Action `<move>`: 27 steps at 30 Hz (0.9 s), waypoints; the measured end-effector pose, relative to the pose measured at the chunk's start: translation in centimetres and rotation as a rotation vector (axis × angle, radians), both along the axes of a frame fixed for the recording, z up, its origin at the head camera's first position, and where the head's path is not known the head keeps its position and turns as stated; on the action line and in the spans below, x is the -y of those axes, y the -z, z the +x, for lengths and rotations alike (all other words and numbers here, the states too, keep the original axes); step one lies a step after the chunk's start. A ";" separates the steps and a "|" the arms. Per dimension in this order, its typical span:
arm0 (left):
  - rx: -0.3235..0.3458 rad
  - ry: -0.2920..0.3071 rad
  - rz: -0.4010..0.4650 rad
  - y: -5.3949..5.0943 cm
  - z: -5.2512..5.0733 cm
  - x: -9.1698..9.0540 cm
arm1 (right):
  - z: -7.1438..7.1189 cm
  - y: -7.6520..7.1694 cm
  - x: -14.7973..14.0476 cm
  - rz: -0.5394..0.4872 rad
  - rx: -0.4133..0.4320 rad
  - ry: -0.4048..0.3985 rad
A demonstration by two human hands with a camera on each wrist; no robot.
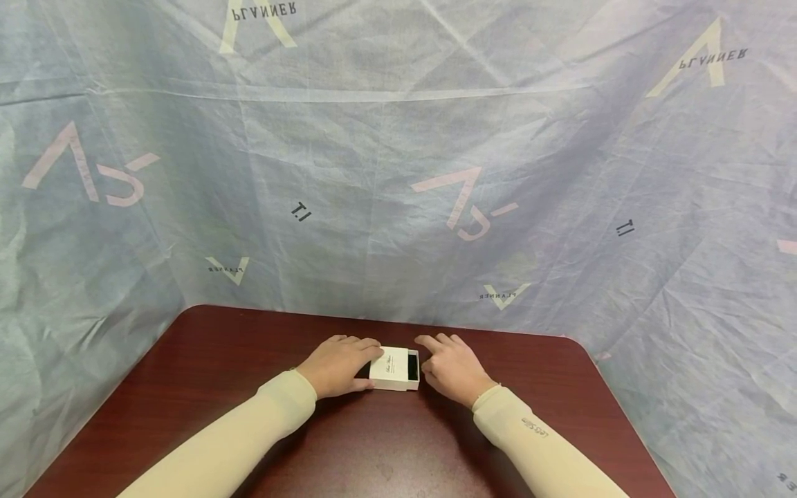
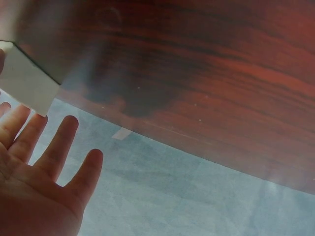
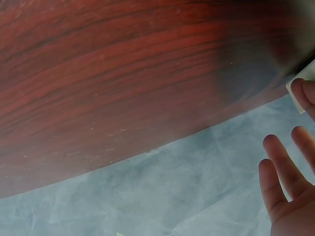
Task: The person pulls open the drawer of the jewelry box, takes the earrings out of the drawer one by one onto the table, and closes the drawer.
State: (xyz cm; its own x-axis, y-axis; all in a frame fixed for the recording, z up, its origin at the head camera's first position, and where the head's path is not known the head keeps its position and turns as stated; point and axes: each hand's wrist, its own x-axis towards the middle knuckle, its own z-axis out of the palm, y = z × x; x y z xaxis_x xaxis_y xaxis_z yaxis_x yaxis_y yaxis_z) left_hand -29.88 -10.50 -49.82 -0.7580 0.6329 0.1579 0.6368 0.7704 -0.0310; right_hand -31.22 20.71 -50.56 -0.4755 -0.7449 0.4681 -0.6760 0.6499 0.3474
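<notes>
A small white sliding box [image 1: 389, 368] with fine dark lettering on its sleeve lies on the table. Its tray [image 1: 414, 373] sticks out a little on the right side and shows a black inside. My left hand [image 1: 339, 364] holds the sleeve from the left, thumb along the near side and a finger at the top far corner; in the left wrist view, its other fingers [image 2: 60, 147] spread out past the white box [image 2: 27, 81]. Beside the tray's end is my right hand [image 1: 452, 368]. In the right wrist view two of its fingertips [image 3: 298, 89] rest against the box's end [image 3: 293, 96], the remaining fingers loosely extended.
Dark red wood-grained table [image 1: 386, 443] lies under both forearms. Its far edge meets a grey-blue printed cloth [image 1: 373, 207], which hangs behind and on both sides.
</notes>
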 end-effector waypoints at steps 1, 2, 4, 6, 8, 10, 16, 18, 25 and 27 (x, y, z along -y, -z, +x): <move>0.000 0.002 0.000 0.0 0.0 0.0 | 0.0 0.0 -0.1 -0.001 -0.001 -0.001; 0.000 0.003 0.001 0.0 0.0 0.0 | 0.0 0.1 -0.1 -0.002 -0.003 -0.002; 0.000 0.006 0.001 -0.1 0.0 -0.1 | -0.1 0.1 -0.3 -0.006 -0.011 -0.005; 0.001 0.007 -0.001 -0.1 0.0 -0.1 | -0.2 0.2 -0.4 -0.010 -0.020 -0.006; 0.004 0.007 -0.005 -0.1 0.0 -0.1 | -0.2 0.3 -0.5 -0.013 -0.026 -0.008; 0.003 0.007 -0.008 -0.1 0.0 -0.1 | -0.2 0.3 -0.6 -0.015 -0.029 -0.007; 0.002 0.011 -0.001 0.0 0.0 -0.1 | -0.1 0.3 -0.9 -0.010 -0.020 0.002; 0.005 0.011 -0.001 -0.1 0.1 -0.1 | -0.1 0.3 -1.0 -0.009 -0.018 0.005; 0.014 0.006 -0.008 -0.1 0.0 -0.1 | 0.0 0.0 -1.3 -0.022 -0.045 -0.008; 0.014 0.007 -0.007 -0.1 -0.1 -0.1 | 0.0 0.0 -1.3 -0.021 -0.047 -0.006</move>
State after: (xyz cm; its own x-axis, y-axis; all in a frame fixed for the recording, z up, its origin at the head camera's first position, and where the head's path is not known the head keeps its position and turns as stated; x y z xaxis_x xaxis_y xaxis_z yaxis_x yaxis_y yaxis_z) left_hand -29.95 -10.36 -49.72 -0.7560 0.6388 0.1428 0.6422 0.7661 -0.0270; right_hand -31.20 22.06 -50.55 -0.4485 -0.7371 0.5054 -0.6631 0.6536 0.3648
